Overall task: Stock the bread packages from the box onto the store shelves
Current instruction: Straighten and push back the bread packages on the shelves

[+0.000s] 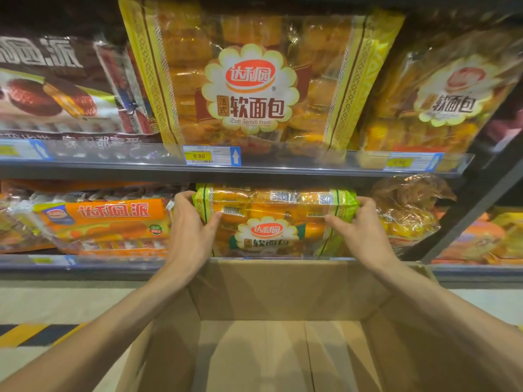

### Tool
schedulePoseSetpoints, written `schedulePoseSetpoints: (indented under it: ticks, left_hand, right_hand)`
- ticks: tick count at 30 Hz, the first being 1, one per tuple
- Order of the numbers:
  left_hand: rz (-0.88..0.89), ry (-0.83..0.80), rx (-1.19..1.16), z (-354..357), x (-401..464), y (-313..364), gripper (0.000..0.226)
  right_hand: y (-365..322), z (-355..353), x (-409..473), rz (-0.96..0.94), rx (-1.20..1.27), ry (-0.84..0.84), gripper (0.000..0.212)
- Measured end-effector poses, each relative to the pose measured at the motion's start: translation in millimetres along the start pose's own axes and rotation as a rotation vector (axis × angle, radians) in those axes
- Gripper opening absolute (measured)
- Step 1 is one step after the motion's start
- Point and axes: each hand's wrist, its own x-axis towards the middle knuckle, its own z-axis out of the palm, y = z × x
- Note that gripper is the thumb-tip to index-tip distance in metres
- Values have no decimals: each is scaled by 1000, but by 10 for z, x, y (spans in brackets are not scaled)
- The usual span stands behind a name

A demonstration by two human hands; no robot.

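A green-edged bread package [271,222] with a flower-shaped label and orange buns inside sits on the lower shelf [107,264], just past the box's far wall. My left hand [189,227] grips its left end and my right hand [359,224] grips its right end. The open cardboard box [283,284] stands below and in front of me, and I see only its bare bottom and flaps.
A large yellow-edged bread package [254,80] stands on the upper shelf [283,168], with another [441,97] to its right. An orange pie package [104,224] lies left of my hands, clear-wrapped pastry bags [407,213] to the right. Chocolate pie packs [56,80] fill the upper left.
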Motion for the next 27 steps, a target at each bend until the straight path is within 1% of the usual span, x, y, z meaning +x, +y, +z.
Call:
schedulePoseSetpoints:
  ticks: [5, 10, 12, 14, 18, 20, 21, 22, 24, 25, 27]
  left_hand:
    - [6, 9, 41, -15, 90, 10, 57]
    - [13, 6, 49, -1, 123, 19, 55]
    - [7, 10, 22, -13, 131, -8, 54]
    - [2, 2, 18, -28, 124, -66, 58]
    - [4, -11, 2, -46, 75, -100, 62]
    - [23, -2, 18, -47, 50, -107, 63]
    - [31, -1, 23, -51, 40, -112, 65]
    - [38, -2, 25, -57, 28, -118, 66]
    - [49, -6, 16, -75, 4, -127, 68]
    - [55, -7, 12, -84, -4, -124, 68]
    - [69, -1, 14, -104, -23, -113, 69]
  right_hand:
    - [-65, 49, 44, 16, 60, 0, 77]
    - [-41, 78, 65, 39, -5, -28, 63]
    - [-50, 55, 83, 39, 22, -44, 64]
    - [-53, 36, 69, 42, 24, -43, 67]
    - [-17, 18, 27, 28, 30, -57, 46]
    - [8, 2, 16, 19, 35, -57, 43]
    - [21, -7, 11, 9, 41, -64, 45]
    - [17, -19, -3, -1, 45, -76, 52]
    - [1, -39, -24, -2, 57, -86, 79]
    - [-11, -50, -38, -4, 67, -87, 89]
    - [-22, -71, -55, -19, 92, -89, 92]
